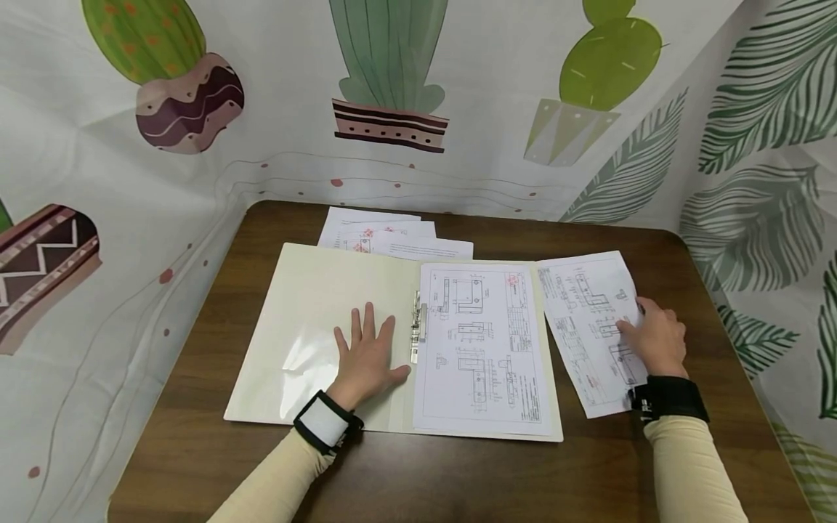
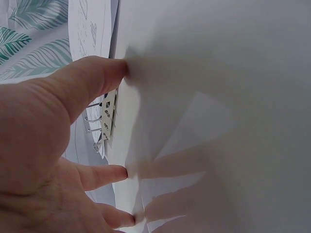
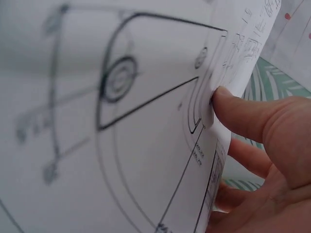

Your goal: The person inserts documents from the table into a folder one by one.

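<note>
A cream-coloured ring binder [image 1: 314, 290] lies spread wide on the table. My left hand [image 1: 365, 367] rests with spread fingers on its bare inner cover; in the left wrist view the thumb [image 2: 92, 80] and fingertips touch that glossy surface. Beside the hand sits the metal ring clip [image 1: 418, 327]. Technical drawing sheets [image 1: 484, 370] lie on the binder's right half. To the right, my right hand [image 1: 657, 338] pinches the right edge of a loose drawing sheet [image 1: 572, 349]. From the right wrist, the thumb [image 3: 243, 111] shows on the printed face, with fingers behind the paper.
Several more printed sheets [image 1: 392, 232], some with red stamps, lie behind the binder near the table's back edge. The brown wooden table [image 1: 445, 479] has rounded corners. A cloth with cactus and leaf prints [image 1: 497, 80] hangs around its back and sides.
</note>
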Demonstrator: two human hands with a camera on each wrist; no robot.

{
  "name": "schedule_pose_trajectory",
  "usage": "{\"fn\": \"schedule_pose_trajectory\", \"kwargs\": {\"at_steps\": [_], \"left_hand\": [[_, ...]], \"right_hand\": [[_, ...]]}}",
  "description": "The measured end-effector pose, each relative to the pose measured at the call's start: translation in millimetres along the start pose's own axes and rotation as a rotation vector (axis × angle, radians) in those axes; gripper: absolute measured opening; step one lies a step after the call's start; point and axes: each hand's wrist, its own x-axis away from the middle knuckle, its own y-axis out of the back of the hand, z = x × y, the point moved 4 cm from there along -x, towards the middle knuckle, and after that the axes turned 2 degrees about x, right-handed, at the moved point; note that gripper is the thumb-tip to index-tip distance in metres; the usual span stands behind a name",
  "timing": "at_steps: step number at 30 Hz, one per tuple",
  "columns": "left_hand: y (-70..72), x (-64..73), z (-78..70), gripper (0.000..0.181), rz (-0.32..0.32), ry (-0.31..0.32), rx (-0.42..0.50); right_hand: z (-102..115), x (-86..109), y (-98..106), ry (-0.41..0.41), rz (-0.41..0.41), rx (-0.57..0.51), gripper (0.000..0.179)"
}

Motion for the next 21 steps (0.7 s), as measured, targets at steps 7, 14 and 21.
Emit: {"fn": "schedule_pose_trajectory", "kwargs": {"at_steps": [7, 14, 21], "left_hand": [[-0.6, -0.7, 0.3, 0.096, -0.002, -0.003, 0.0], [0.0, 0.2, -0.2, 0.096, -0.003, -0.008, 0.003], [0.5, 0.0, -0.5, 0.096, -0.003, -0.008, -0.001]], "right_hand": [[-2, 0.9, 6, -0.009, 0.019, -0.012, 0.081], [-8, 2.1, 12, -0.049, -0.018, -0.095, 0.091], [-13, 3.5, 20, -0.158, -0.022, -0.174, 0.074]]}}
